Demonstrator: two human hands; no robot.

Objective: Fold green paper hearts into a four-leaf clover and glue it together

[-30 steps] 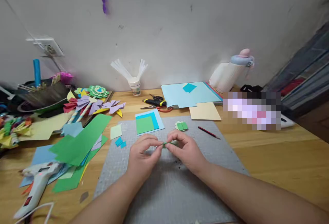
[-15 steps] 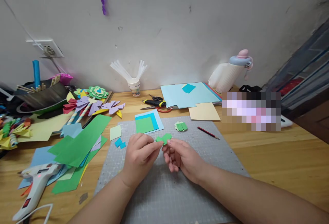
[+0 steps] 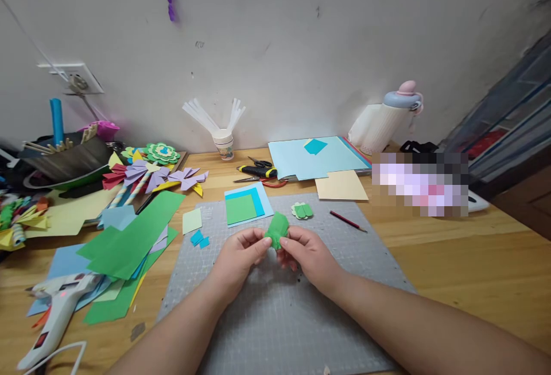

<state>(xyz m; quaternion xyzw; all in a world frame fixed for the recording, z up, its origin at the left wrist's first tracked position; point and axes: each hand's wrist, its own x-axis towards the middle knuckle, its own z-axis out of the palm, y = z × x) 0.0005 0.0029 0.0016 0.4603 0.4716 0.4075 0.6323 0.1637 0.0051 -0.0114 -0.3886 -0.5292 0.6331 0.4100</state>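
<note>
Between my two hands, above the grey cutting mat [image 3: 258, 329], is a small green paper piece [image 3: 278, 225]. My left hand [image 3: 243, 257] pinches its lower left edge, thumb on top. My right hand [image 3: 310, 254] pinches the lower right edge the same way, its other fingers curled beneath. Just beyond lies a pale green scalloped paper shape with green pieces on it [image 3: 302, 210]. Stacked green and blue paper squares [image 3: 241, 209] lie past my left hand. Small blue scraps [image 3: 199, 239] and a pale green square [image 3: 191, 221] are farther left.
A pencil [image 3: 348, 221] lies at the mat's right. Scissors [image 3: 253, 178] and a yellow-black cutter [image 3: 257, 171] sit behind, near a paper cup [image 3: 224, 144]. At left are a glue gun [image 3: 60, 306] and green paper sheets [image 3: 138, 243]. A bottle [image 3: 387, 122] stands back right.
The green paper piece has turned so its broader face shows more upright. My left hand has shifted its grip, its thumb now on the front of the paper.
</note>
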